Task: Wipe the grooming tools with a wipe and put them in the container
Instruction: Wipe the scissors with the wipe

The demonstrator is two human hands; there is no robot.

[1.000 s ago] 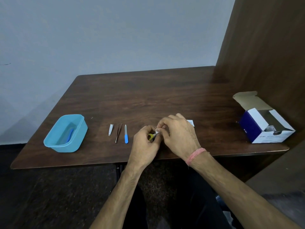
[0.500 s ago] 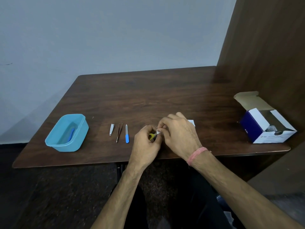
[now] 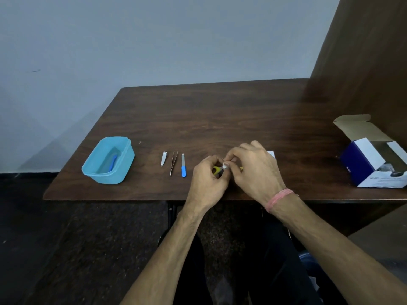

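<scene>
Left hand [image 3: 208, 180]: fingers curled round the yellow-handled tool [image 3: 217, 170], same as a moment ago.
Right hand [image 3: 253, 170]: pinching a small white wipe [image 3: 225, 165] against the tool; grip unchanged.
Left of the grip: nail file [image 3: 183, 165], tweezers [image 3: 173, 163], nail clipper [image 3: 163, 159], untouched.
Farther left: blue container [image 3: 123, 168], one blue tool inside.
</scene>
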